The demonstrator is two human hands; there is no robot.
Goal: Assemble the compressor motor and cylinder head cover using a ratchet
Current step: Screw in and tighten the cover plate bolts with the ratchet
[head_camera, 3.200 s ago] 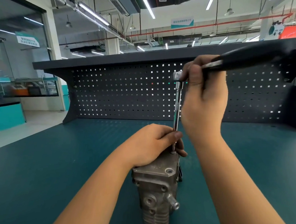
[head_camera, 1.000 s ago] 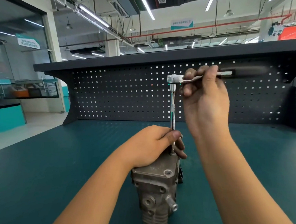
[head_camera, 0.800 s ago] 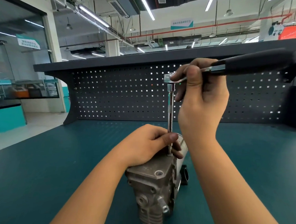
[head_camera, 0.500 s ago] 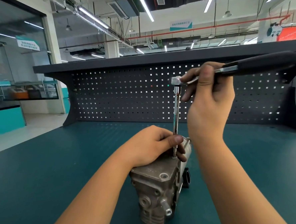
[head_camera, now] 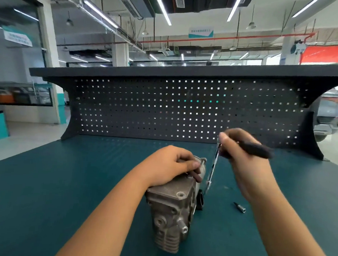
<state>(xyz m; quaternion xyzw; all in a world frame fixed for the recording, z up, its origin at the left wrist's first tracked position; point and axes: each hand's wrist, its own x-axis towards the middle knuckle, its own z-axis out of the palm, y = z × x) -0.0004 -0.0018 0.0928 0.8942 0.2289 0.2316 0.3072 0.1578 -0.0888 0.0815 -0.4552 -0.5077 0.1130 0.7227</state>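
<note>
Compressor (head_camera: 171, 207): grey cast metal, finned at the near end, lying lengthwise on the teal tabletop (head_camera: 41, 189), centre of view, near end toward the camera. A black round part sticks out on its right side, low down.

Left hand (head_camera: 171, 165) rests on the far top of the compressor, fingers curled over it and gripping, fingertips at the top right edge.

Right hand (head_camera: 241, 158) is raised just right of the compressor, not touching it. Its fingers are curled round the ratchet (head_camera: 256, 149) near the head, and the black handle points right. The thin extension bar (head_camera: 213, 168) hangs from the head, tilted down and left, motion-blurred. Its tip is low beside the compressor's right side; contact with the tabletop cannot be told.

A small bit (head_camera: 240, 207) lies loose on the tabletop right of the compressor, below the right wrist.

A dark pegboard (head_camera: 185, 109) stands along the far edge of the tabletop.
</note>
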